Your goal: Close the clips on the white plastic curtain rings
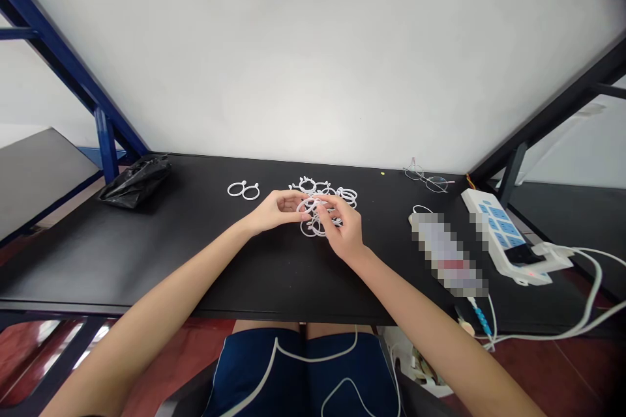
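In the middle of the black table, my left hand (280, 210) and my right hand (346, 227) meet over a cluster of white rings. Between my fingertips is a white ring (302, 207) with a small knob, pinched from both sides; my fingers partly cover it. Loose white rings (348, 194) lie behind and under my hands, several of them overlapping. Left of the cluster, two white rings (251, 193) with round knobs rest side by side, apart from my left hand.
A crumpled black plastic bag (137, 181) lies at the far left. On the right are eyeglasses (437, 184), a blurred-out phone-like object (447, 254), and a white power strip (503, 234) with plugs. White cables (552, 336) run over the table's front right edge. A pale wall stands behind.
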Motion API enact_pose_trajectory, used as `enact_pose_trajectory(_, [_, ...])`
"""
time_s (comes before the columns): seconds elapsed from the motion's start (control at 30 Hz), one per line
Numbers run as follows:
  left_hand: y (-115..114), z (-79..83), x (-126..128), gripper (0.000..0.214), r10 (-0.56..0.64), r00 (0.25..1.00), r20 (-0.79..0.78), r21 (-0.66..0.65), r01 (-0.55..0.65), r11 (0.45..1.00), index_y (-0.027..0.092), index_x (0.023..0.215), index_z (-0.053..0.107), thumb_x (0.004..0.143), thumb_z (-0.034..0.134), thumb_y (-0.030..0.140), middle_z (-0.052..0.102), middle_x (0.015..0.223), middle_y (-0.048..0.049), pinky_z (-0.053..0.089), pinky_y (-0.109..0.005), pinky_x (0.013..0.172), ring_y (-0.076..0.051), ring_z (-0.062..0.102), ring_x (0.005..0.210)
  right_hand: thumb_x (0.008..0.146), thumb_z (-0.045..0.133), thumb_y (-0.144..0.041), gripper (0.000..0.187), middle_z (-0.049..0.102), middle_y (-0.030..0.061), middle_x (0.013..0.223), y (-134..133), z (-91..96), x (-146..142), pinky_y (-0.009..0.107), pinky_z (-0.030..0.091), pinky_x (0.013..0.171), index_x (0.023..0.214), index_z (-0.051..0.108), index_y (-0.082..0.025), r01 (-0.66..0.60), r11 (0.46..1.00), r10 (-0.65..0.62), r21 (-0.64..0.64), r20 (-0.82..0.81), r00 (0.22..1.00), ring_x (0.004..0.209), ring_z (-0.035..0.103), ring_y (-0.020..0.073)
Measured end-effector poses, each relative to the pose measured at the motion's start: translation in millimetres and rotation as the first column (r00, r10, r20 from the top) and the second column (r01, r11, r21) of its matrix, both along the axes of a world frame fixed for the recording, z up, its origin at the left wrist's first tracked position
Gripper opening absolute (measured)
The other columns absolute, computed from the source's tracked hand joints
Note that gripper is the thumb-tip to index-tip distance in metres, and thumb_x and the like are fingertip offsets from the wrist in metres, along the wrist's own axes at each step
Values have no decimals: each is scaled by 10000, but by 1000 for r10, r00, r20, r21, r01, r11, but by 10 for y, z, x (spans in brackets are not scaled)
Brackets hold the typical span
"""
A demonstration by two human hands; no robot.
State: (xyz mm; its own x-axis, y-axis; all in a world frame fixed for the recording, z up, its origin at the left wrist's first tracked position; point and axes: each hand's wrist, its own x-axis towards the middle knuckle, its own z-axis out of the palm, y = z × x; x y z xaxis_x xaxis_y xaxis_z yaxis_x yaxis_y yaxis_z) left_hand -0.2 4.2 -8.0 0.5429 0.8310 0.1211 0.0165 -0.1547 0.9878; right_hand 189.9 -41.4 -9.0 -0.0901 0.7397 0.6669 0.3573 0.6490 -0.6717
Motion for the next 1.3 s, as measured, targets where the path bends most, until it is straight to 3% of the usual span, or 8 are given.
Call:
enact_pose_trajectory(0.23, [2,-19,3,459,33,999,1,0,-33,999,154,1083,657,685,811,326,644,799,-11,548,-349,835,-160,653,794,915,535,-239,152,714,52,946,34,-17,3,247,554,569,1005,656,-213,31,1000,-31,-1,19,999,744,671,144])
enact_pose_trajectory(1.3, [16,-45,3,383,26,1000,12,10,-26,1000,149,1053,642,742,765,337,632,830,-20,530,-319,819,-154,637,808,882,582,-259,97,721,39,823,58,-37,9,249,553,542,898,662,-207,69,997,-69,26,27,997,671,676,150])
